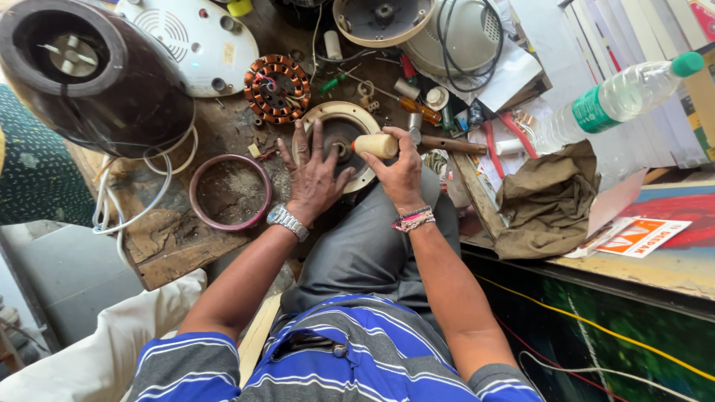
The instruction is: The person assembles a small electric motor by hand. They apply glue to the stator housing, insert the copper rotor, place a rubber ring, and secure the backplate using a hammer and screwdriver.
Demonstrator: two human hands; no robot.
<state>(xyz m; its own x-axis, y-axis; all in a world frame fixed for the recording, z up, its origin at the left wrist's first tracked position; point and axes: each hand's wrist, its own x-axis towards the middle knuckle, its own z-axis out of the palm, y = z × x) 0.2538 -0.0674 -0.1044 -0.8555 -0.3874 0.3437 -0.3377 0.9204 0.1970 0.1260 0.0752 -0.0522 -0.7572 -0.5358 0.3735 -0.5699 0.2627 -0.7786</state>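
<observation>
The left hand (316, 175) is lying flat with fingers spread, pressing down on the round cream motor end cover (350, 123) just ahead of both wrists. The right hand (398, 167) is closing tightly around a wooden-handled tool (375, 144). Its handle is lying roughly level, long axis side to side, working end pointing towards the left hand and the hub. Keeping the cover pinned and the tool centred should prevent slipping.
</observation>
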